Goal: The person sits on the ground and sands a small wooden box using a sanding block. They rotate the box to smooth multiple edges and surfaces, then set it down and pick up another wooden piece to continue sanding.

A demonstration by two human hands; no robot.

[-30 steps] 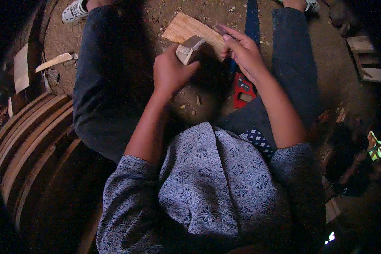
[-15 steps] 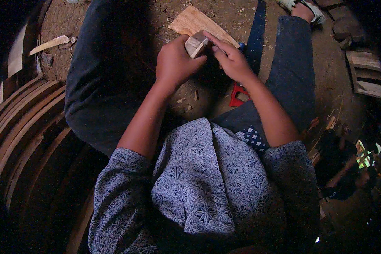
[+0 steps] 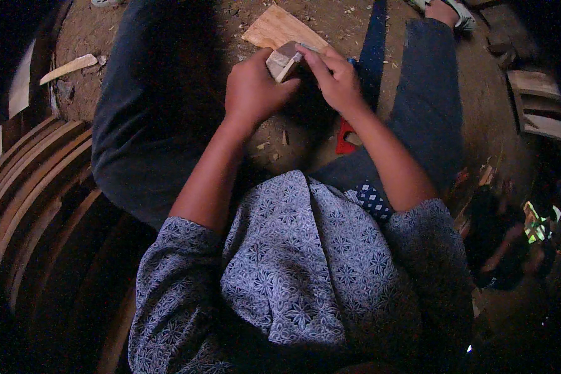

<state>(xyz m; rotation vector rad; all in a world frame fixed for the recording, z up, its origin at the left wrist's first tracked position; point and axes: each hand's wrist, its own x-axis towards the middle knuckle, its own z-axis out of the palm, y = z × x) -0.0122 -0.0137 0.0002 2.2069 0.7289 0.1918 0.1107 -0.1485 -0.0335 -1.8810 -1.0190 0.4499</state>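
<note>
My left hand (image 3: 252,90) is closed around a small wooden block (image 3: 281,64), its thumb along the near side. The block has a pale side and a darker, shaded top. My right hand (image 3: 338,80) is bent at the block's right edge, its fingertips pressed on it; whether something thin lies under them I cannot make out. Just beyond both hands a flat light-brown board (image 3: 283,26) lies on the ground. A saw with a red handle (image 3: 345,138) and a dark blue blade (image 3: 375,47) lies beneath my right forearm, partly hidden.
Curved wooden pieces (image 3: 40,168) are stacked at the left. A pale wood strip (image 3: 68,69) lies beyond them. At the right stands a wooden frame-like piece (image 3: 540,106). My legs spread on either side of the dirt floor (image 3: 336,28), which has shavings on it. Another person's foot or mine (image 3: 458,14) shows at the top right.
My right fingers have drawn back slightly along the block's edge and bent more. The view has shifted a little, and both hands still hold the block in nearly the same place.
</note>
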